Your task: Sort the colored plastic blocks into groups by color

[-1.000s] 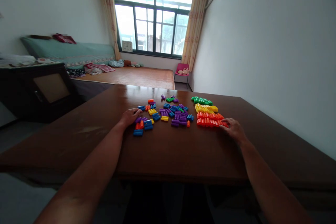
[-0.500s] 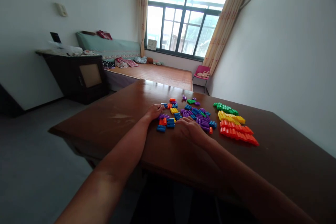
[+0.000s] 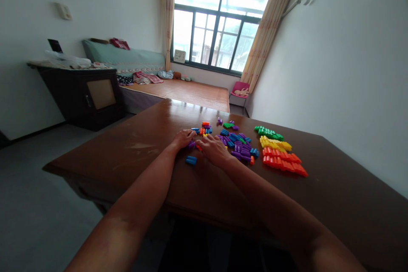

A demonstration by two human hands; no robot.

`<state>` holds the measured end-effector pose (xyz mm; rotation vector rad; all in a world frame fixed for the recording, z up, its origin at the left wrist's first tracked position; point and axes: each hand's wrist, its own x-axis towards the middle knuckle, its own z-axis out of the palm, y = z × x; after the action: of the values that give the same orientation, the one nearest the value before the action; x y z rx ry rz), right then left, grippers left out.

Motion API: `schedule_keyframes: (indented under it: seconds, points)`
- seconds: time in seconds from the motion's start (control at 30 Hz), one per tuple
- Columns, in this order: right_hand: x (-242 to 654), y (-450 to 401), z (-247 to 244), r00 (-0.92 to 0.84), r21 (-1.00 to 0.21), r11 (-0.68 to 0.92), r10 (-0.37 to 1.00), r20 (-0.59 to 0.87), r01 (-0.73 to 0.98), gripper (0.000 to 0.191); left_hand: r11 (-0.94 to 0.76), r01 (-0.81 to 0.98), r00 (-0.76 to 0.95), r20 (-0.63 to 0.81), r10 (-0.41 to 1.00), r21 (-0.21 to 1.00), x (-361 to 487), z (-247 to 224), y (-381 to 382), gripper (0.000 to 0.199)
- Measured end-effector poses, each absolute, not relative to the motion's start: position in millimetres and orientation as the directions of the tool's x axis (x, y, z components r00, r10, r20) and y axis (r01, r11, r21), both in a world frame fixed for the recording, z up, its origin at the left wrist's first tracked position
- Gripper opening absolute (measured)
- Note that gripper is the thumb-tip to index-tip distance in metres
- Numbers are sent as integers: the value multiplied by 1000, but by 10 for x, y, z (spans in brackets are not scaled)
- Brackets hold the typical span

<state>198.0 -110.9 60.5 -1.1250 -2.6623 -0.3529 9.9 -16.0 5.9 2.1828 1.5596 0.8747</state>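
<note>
On the dark table, my left hand rests at the left edge of a spread of small coloured plastic pieces, with fingers stretched toward a blue piece. A purple piece lies just under its right side. My right hand reaches left, palm down with fingers apart, over an orange piece that it partly hides. Whether its fingertips touch that piece is unclear. Two blue pieces lie side by side nearer me. Mixed purple pieces and blue pieces lie right of my right hand.
Sorted rows stand at the right of the brown table: green pieces, yellow pieces and orange pieces. Beyond are a bed, a pink chair and a dark cabinet.
My right hand has moved left toward my left hand, now covering orange, blue and yellow pieces that showed before. My left hand stays in about the same place. The view has shifted slightly.
</note>
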Motion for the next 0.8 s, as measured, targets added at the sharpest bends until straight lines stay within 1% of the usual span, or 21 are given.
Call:
schedule_keyframes:
  seconds: [0.07, 0.17, 0.23, 0.3, 0.4, 0.47, 0.57, 0.67, 0.73, 0.8]
  points:
    - [2228, -1120, 615, -537, -19, 593, 742, 401, 805, 28, -351, 720, 218, 284, 934, 599, 96, 65, -162, 46]
    - [2778, -1131, 591, -324, -286, 487, 823, 467, 825, 32, -350, 707, 221, 277, 935, 614, 93, 73, -152, 51]
    - [3256, -1149, 558, -179, -437, 420, 852, 493, 796, 32, -350, 712, 226, 273, 935, 608, 86, 79, -136, 52]
    - [3803, -1189, 519, 20, -580, 326, 860, 510, 747, 33, -351, 722, 228, 275, 934, 596, 76, 82, -117, 52]
    - [4675, -1306, 432, 376, -778, 169, 801, 466, 605, 42, -351, 737, 230, 275, 934, 578, 61, 86, -97, 53]
    - [5213, -1418, 326, 556, -845, 95, 713, 427, 527, 47, -343, 740, 224, 269, 937, 578, 53, 90, -93, 54]
    - [5809, -1590, 98, 710, -872, -17, 589, 387, 489, 50, -336, 741, 211, 272, 939, 582, 47, 97, -96, 54]
    - [6050, -1687, -99, 775, -887, -102, 538, 332, 451, 48, -340, 735, 209, 280, 937, 587, 42, 101, -92, 55]
    - [6029, -1690, -144, 777, -887, -95, 530, 340, 453, 49, -340, 734, 210, 280, 937, 588, 37, 100, -83, 56]
    - [5912, -1668, -117, 746, -871, -49, 541, 388, 489, 51, -339, 737, 212, 277, 937, 584, 32, 96, -75, 57]
